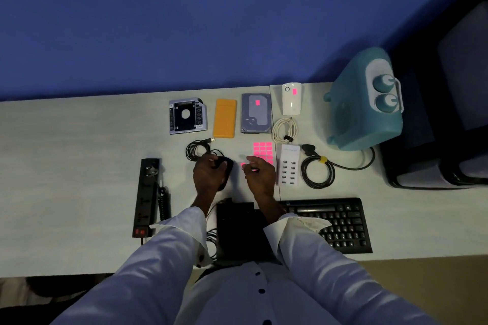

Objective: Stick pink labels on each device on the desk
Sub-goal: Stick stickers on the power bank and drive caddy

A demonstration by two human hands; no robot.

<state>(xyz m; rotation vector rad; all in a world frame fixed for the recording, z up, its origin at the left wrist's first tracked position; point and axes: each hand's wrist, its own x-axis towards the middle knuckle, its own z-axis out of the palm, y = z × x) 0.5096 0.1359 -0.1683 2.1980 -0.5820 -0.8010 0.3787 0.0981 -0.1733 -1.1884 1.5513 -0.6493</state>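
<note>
The surface [79, 140] carried the devices in rows. Largest, a teal heater [365, 108] stood at the right far edge, knobs facing right. The black keyboard [335, 221] lay along the near edge. A hard drive [256, 113] and a white adapter [291, 99], long axes running near to far, each already bore a pink label by the far edge. The sheet of pink labels [262, 149] lay mid-surface, its long axis near to far, partly under the right hand [260, 173]. That hand's grip was narrow, fingertips pinching one small pink label [243, 165] just left of the sheet. The left hand [208, 174] was wrapped over a black mouse [224, 166] pointing away, beside the label.
</note>
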